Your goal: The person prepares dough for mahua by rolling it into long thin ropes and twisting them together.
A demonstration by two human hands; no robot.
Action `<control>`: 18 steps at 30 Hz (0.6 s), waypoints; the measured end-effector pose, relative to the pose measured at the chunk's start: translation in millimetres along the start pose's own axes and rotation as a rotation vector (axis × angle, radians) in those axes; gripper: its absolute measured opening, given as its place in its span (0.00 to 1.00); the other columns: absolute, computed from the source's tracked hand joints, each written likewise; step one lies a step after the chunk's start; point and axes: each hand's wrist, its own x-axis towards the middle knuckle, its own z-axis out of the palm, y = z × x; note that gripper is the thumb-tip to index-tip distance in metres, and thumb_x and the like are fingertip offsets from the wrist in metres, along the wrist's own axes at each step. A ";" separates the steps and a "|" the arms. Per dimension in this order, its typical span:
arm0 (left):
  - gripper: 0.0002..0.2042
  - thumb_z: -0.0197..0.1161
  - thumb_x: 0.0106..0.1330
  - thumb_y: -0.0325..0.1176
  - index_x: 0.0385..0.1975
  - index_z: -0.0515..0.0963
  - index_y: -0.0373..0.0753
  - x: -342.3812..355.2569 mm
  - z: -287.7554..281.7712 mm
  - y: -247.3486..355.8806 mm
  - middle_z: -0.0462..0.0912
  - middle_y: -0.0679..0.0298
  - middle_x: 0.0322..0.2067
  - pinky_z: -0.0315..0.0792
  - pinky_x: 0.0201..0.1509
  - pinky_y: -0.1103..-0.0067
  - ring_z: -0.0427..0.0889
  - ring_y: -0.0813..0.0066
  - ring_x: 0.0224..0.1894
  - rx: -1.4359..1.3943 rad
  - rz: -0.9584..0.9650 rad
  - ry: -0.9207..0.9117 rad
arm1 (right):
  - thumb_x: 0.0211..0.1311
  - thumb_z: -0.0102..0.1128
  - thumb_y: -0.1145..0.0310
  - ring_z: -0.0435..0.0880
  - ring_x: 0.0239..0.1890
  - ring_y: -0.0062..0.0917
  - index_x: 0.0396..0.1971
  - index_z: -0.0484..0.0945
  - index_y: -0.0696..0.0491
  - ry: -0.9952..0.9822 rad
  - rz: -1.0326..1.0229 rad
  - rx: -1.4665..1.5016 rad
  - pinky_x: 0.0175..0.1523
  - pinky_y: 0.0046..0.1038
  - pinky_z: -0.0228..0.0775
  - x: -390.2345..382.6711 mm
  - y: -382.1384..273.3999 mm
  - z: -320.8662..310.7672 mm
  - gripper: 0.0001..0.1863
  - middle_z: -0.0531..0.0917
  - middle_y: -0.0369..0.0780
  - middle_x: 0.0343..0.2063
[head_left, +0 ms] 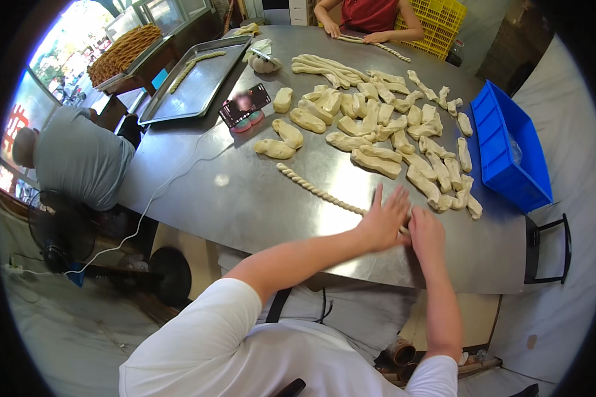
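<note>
A twisted dough rope [319, 191] lies slantwise on the steel table, its near right end running under my hands. My left hand [384, 220] rests flat across the rope with its fingers stretched and slightly spread. Close beside it, my right hand [428, 231] has its fingers curled together at the rope's right end; a short bit of dough shows between the two hands. Beyond my hands, several pale dough pieces [377, 152] are heaped and scattered, with long dough strips [328, 68] behind them.
A metal tray [198, 83] with one dough twist stands far left, near a phone [245, 106] on a stand. A blue crate [510, 149] is at the right edge. Across the table, a person in red [371, 16] handles another dough rope. A white cable [155, 195] crosses the left side.
</note>
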 end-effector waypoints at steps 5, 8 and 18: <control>0.53 0.62 0.70 0.71 0.80 0.63 0.28 -54.3 4.7 0.3 0.57 0.40 0.83 0.49 0.87 0.44 0.53 0.43 0.87 -0.244 0.289 -0.120 | 0.65 0.66 0.70 0.78 0.62 0.48 0.44 0.82 0.54 0.042 -0.239 0.117 0.49 0.50 0.79 -69.9 -18.0 -6.5 0.10 0.83 0.49 0.51; 0.53 0.59 0.70 0.73 0.80 0.65 0.29 -57.5 -7.7 23.2 0.56 0.43 0.84 0.46 0.84 0.35 0.51 0.43 0.87 -0.102 0.145 -0.130 | 0.66 0.66 0.70 0.87 0.48 0.45 0.39 0.79 0.52 -0.088 -0.026 -0.002 0.44 0.49 0.81 -44.5 -25.4 -16.0 0.06 0.87 0.46 0.40; 0.51 0.56 0.73 0.72 0.80 0.65 0.29 -50.2 -6.6 24.9 0.55 0.44 0.85 0.44 0.84 0.34 0.48 0.41 0.88 -0.074 0.170 -0.143 | 0.67 0.66 0.69 0.88 0.45 0.47 0.42 0.81 0.52 -0.039 -0.053 -0.038 0.43 0.50 0.82 -46.6 -17.0 -11.8 0.07 0.86 0.44 0.39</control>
